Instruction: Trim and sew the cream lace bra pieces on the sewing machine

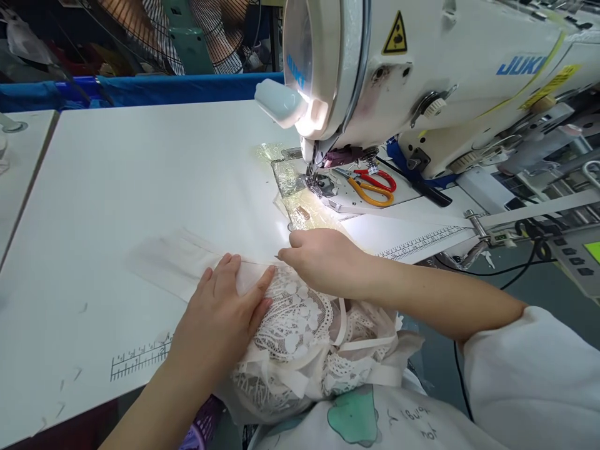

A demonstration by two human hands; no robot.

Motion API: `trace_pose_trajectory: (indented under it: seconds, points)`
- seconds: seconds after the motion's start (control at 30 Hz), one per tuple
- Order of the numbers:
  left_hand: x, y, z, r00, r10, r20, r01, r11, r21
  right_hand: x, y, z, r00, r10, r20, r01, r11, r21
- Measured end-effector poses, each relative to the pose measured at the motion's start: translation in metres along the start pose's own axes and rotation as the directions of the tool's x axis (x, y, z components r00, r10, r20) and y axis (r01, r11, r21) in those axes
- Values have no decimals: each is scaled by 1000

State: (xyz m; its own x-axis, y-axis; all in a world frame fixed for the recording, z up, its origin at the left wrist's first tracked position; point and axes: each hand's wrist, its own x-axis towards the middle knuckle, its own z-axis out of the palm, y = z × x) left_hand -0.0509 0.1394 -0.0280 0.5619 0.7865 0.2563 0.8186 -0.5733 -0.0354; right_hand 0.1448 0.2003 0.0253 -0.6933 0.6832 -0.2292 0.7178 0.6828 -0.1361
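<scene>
A cream lace garment (pixel 300 315) lies bunched over the table's near edge and hangs down toward my lap, its sheer panel (pixel 162 259) spread flat to the left. My left hand (pixel 225 306) presses on the fabric with its fingers stretched out and the thumb side along the lace. Close beside it, my right hand (pixel 316 259) is closed at the lace's upper edge. A small dark tip pokes out of its fingers; the rest of that object is hidden. The sewing machine's needle area (pixel 313 178) sits beyond my right hand, apart from the garment.
Orange- and red-handled scissors (pixel 372 186) lie on the machine bed under the white JUKI sewing machine (pixel 422 69). Ruler markings (pixel 140 359) run along the white table (pixel 117 187). Behind the blue edge stands a fan guard (pixel 140 37), with a person's legs beyond. A control panel (pixel 579 256) is at right.
</scene>
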Motion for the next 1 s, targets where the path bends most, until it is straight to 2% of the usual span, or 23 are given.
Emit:
trace_pose_trajectory:
  seconds: [0.1,0.2,0.43,0.67,0.8,1.0]
  points:
    - [1,0,0,1000,6,-12,-6,1000,11,1,3,11,995,-20,-101,22,999,26]
    - [1,0,1,1000,10,-12,-10,1000,16,7,2,18,991,-43,-125,50,998,50]
    - [-1,-1,3,1000,3,-6,-3,1000,8,7,4,20,991,-86,-102,91,995,47]
    - [1,0,1,1000,22,-7,-21,999,36,-2,9,18,994,-61,-91,63,998,14]
    - [2,0,1,1000,27,-4,-27,999,44,5,3,13,992,-51,-119,55,998,30]
    - [0,0,1,1000,30,-10,-29,999,40,16,-5,6,996,-81,-44,84,995,59]
